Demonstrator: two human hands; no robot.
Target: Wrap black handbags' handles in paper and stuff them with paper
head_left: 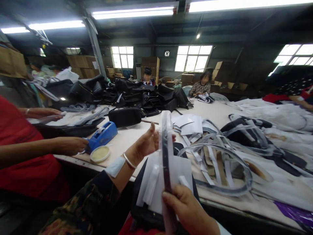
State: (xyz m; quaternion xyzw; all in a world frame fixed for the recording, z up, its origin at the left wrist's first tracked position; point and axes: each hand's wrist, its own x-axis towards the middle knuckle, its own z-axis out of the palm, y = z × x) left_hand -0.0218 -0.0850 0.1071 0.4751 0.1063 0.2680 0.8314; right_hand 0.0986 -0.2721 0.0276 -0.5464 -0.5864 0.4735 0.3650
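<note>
A dark strap wrapped in translucent film (166, 156) stands nearly upright in front of me. My right hand (183, 204) grips its lower part between thumb and fingers. My left hand (148, 140), with a bangle on the wrist, is beside and behind the strap's upper part. Its thumb points up and its fingers stretch out, partly hidden by the strap; whether they touch it I cannot tell. Below, a black bag (137, 195) leans at the table edge, with white sheets (182, 168) and narrow white strips (153, 182) on it.
A blue tape dispenser (104, 135) and a round shallow dish (100, 154) stand left, by a co-worker's hand (69, 146). Black bags (146, 98) pile up behind. Wrapped straps (244, 186), white cards (189, 124) and white wrapping (281, 114) lie right. Other people sit across the table.
</note>
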